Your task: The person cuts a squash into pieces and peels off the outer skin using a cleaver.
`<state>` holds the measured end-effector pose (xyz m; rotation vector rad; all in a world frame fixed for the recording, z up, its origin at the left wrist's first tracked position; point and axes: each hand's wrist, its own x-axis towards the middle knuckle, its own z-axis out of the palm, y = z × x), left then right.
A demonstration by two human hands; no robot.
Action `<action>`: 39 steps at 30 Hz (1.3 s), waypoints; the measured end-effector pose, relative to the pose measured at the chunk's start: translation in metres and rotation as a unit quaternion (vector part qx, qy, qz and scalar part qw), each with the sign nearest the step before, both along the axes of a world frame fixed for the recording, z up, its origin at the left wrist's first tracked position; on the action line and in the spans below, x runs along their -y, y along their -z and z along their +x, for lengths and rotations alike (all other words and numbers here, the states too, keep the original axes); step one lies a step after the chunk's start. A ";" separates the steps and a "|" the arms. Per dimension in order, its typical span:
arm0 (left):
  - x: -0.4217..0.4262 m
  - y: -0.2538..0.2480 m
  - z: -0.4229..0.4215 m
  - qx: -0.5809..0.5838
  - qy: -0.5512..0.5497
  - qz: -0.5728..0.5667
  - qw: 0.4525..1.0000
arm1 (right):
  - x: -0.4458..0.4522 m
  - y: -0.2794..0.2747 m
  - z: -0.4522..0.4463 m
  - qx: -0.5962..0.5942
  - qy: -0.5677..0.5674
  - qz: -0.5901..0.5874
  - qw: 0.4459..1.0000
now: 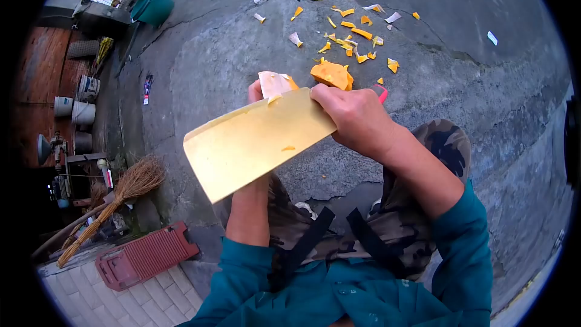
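My right hand (357, 115) is closed around a wide cleaver (260, 139), whose pinkish-red handle end sticks out past the fist. Its broad blade slants down to the left and has small orange scraps stuck to it. Behind the blade, my left hand (255, 91) grips a pumpkin piece (273, 83) with pale rind and some orange flesh showing. Most of the left hand is hidden by the blade. Just beyond my right hand is a larger orange pumpkin chunk (331, 74), partly covered by that hand. Cut peelings (362, 33) lie scattered on the concrete farther out.
To the left are a green bucket (152, 7), white pails (83, 112) and a straw broom (136, 181). A reddish-brown ribbed plastic piece (145, 255) lies at lower left. Camouflage-clad knees (448, 145) flank my arms above the concrete floor (212, 42).
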<state>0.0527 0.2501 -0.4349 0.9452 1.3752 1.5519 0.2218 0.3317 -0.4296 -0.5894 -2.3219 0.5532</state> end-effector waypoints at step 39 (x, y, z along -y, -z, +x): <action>0.004 -0.003 0.000 -0.143 0.103 -0.090 0.980 | -0.024 0.016 0.009 0.050 0.055 0.026 0.997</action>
